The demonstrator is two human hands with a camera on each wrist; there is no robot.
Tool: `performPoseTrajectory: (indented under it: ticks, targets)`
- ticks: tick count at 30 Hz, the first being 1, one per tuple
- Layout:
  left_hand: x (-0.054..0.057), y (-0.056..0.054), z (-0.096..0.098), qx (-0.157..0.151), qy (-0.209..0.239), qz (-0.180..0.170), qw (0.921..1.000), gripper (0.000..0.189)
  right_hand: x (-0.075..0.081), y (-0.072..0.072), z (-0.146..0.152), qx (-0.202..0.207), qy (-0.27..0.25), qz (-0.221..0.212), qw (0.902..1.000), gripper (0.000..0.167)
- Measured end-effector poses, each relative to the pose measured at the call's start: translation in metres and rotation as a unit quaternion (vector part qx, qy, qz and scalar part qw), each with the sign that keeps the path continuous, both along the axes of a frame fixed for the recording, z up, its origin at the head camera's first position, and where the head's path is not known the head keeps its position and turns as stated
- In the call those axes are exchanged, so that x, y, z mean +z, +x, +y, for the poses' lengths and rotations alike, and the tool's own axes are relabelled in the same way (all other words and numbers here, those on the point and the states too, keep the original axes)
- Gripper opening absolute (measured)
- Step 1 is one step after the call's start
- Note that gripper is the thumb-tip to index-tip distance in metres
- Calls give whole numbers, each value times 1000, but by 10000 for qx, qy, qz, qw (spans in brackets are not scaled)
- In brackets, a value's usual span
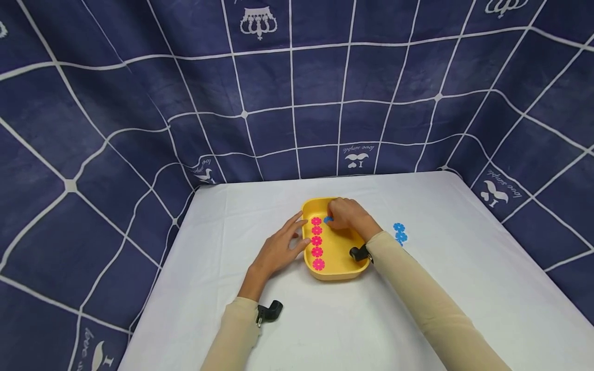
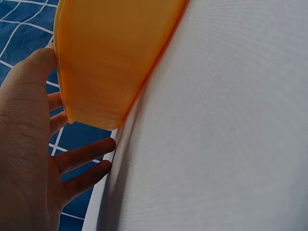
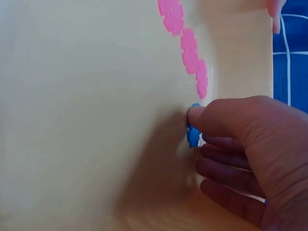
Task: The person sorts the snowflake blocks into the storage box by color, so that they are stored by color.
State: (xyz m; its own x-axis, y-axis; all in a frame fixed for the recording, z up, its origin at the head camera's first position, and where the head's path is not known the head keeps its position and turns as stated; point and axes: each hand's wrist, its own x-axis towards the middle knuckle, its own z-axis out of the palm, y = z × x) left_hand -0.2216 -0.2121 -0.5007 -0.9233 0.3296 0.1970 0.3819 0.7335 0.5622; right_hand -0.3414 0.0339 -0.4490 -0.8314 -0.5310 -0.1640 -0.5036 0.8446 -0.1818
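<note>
The right hand (image 1: 347, 213) pinches a blue flower (image 1: 327, 219) inside the yellow tray (image 1: 339, 259), near eleven o'clock, beside pink flowers (image 1: 316, 240); the left hand (image 1: 277, 250), fingers apart, touches the tray at nine o'clock.

Yellow tray (image 1: 337, 260), pink discs (image 1: 316, 240), blue disc (image 3: 193, 138)

And here's the bare right hand (image 3: 269, 154), pinching a thin blue plastic piece with a notched edge (image 3: 193, 138) inside a smooth, pale yellow plastic tray (image 3: 72, 120)! A slanting line of pink, notched plastic pieces (image 3: 190, 53) ends just beside it, a soft shadow (image 3: 149, 173) falls alongside, and fingertips of the other hand (image 3: 275, 10) peek in, upper right.
</note>
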Motion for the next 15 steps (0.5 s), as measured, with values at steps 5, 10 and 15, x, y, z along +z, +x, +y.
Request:
performPoseTrajectory:
  ticks: [5, 10, 15]
  targets:
    - [1, 0, -1, 14, -52, 30, 10000, 66, 2, 1, -1, 63, 76, 55, 9999, 22]
    - [1, 0, -1, 10, 2, 57, 10000, 67, 2, 1, -2, 79, 78, 38, 9999, 20]
    - [1, 2, -1, -5, 17, 55, 10000, 69, 2, 4, 0, 44, -71, -8, 10000, 23]
